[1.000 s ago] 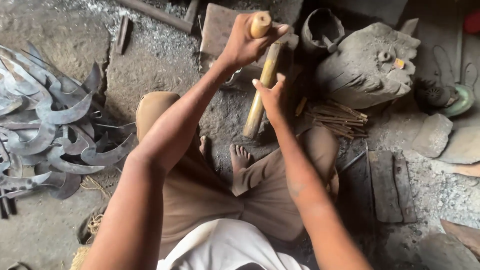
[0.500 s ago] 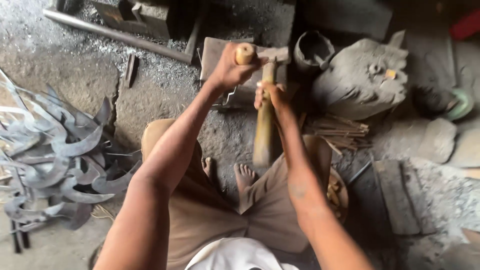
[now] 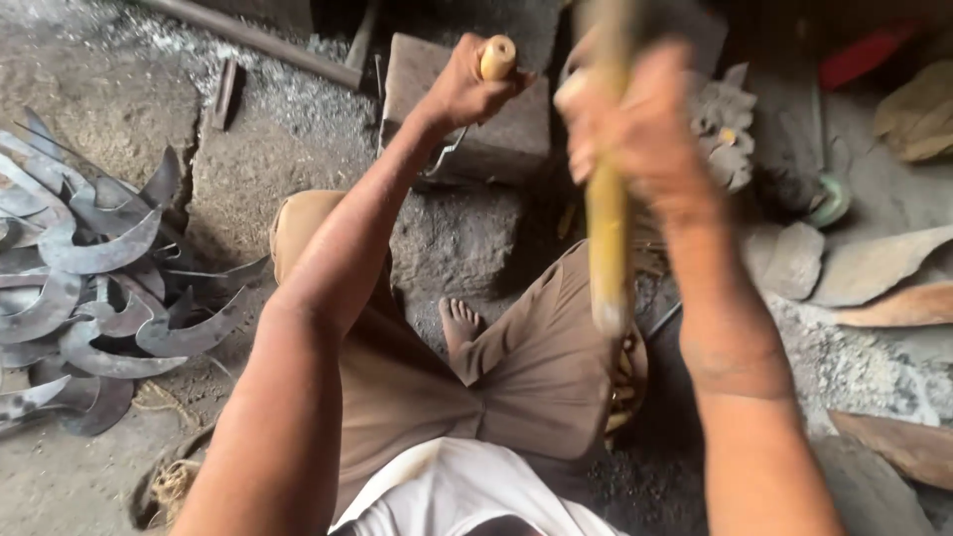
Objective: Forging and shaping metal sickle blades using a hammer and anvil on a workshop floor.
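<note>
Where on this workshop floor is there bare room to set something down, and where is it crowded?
Bare ground lies between the sickle blades and the stone block, by the iron bar. Left is crowded with blades; right with stone slabs. The left hand and right hand grip wooden handles.

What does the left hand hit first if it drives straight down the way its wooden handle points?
Most likely the stone block. The left hand grips a short wooden handle directly over its top face, with nothing visible between. Depth is hard to judge from this overhead view, so the gap is unclear.
</note>
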